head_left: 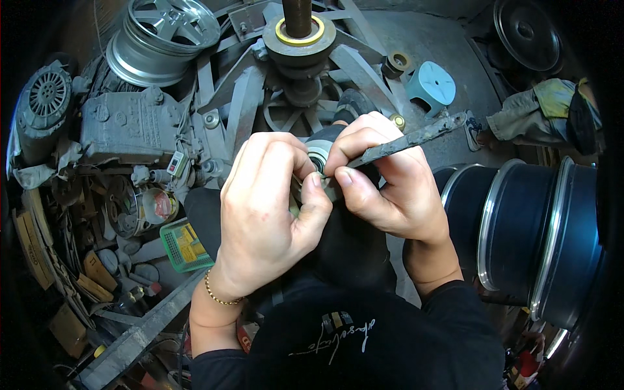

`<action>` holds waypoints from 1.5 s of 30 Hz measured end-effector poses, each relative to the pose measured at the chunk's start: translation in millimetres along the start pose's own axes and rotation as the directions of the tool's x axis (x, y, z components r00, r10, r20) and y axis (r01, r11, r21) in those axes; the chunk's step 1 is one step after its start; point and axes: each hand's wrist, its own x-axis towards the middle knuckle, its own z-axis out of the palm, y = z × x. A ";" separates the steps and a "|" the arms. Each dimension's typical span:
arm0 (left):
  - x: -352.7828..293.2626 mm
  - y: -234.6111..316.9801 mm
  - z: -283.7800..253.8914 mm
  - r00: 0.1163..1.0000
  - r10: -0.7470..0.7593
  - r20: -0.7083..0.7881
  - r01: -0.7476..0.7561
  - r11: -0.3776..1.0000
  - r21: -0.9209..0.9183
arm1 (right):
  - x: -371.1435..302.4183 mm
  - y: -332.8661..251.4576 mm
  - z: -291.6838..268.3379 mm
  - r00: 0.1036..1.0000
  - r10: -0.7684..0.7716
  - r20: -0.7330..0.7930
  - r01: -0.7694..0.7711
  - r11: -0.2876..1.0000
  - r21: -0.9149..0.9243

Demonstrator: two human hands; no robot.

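Close in front of my chest, both hands meet over a small round metal part [318,153] with a pale rim and a dark ring inside it. My left hand [263,201] is closed, with its fingers curled around the near left side of this part and its thumb against the front. A flat, grimy grey bar-like tool [416,138] is pinched in my right hand [393,185] and slants up to the right. Its narrow end reaches the ring between my fingertips. My fingers hide much of the round part.
A machine stand with a vertical shaft [298,18] rises ahead. A silver wheel rim [153,55] and a dusty motor [130,123] stand at left, above a green basket [170,250]. Dark wheel rims [520,224] are stacked at right, near a blue stool [434,83] and another person's leg [517,117].
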 end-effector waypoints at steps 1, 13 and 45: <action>0.1 0.2 -0.5 1.000 -0.006 0.005 0.006 1.000 -0.009 | -0.1 0.2 -0.1 1.000 -0.002 0.001 0.002 1.000 -0.005; 2.2 1.3 -2.4 1.000 -0.024 0.009 0.024 0.999 -0.031 | -0.3 2.9 0.6 1.000 -0.028 -0.005 0.027 1.000 -0.009; -5.0 -27.3 -10.6 0.991 0.050 0.125 -0.018 0.970 -0.243 | -34.0 -14.8 -8.9 0.973 0.143 -0.181 -0.113 0.979 0.167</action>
